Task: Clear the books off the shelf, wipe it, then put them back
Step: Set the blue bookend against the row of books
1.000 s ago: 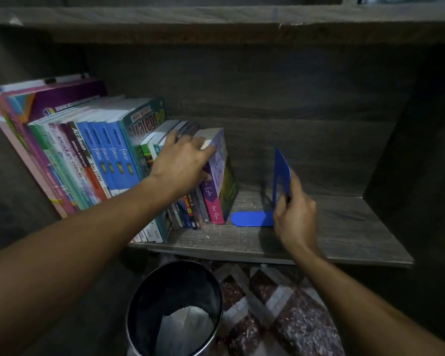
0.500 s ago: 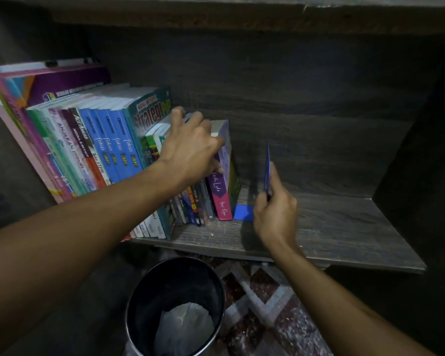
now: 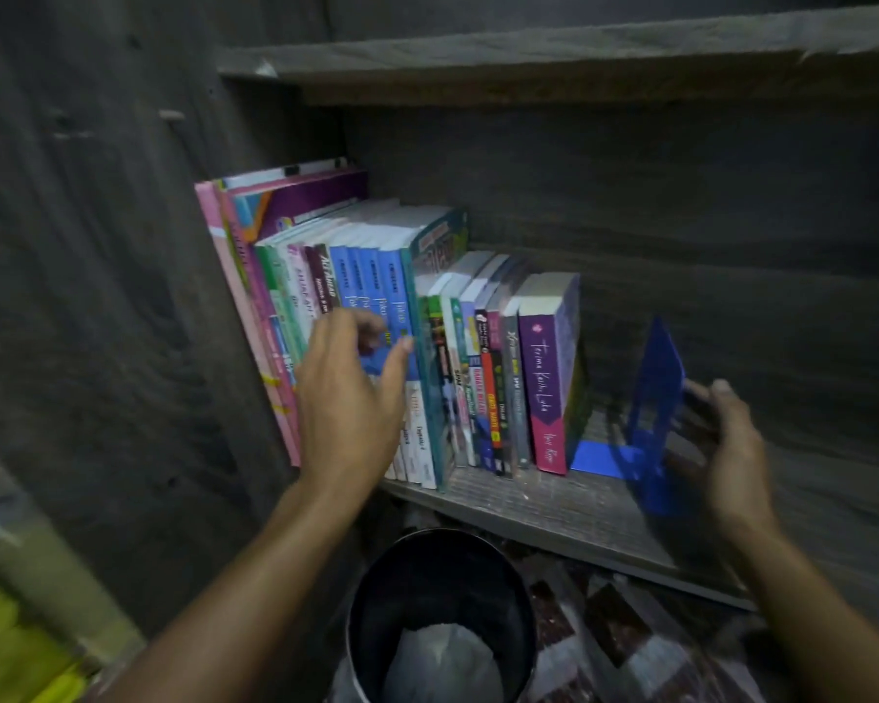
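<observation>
A row of upright books point(image 3: 376, 296) fills the left half of the wooden shelf point(image 3: 554, 504), ending at a purple book point(image 3: 544, 378). Right of it stands a blue metal bookend point(image 3: 655, 398), its flat base pointing toward the purple book. My left hand point(image 3: 346, 393) hovers in front of the blue spines with relaxed, spread fingers and holds nothing. My right hand point(image 3: 726, 438) is just right of the bookend's upright, fingers loosely extended toward it; motion blur hides whether they touch it.
A round dark bin point(image 3: 442, 601) with a pale bag inside stands on the patterned floor point(image 3: 630, 626) below the shelf. The cabinet's side panel point(image 3: 123, 296) rises at the left and an upper shelf board point(image 3: 529, 58) runs above. Something yellow point(image 3: 11, 652) shows at the lower left.
My left hand has come off the tops of the small books and dropped left in front of the blue spines. My right hand has loosened from the bookend and shifted right.
</observation>
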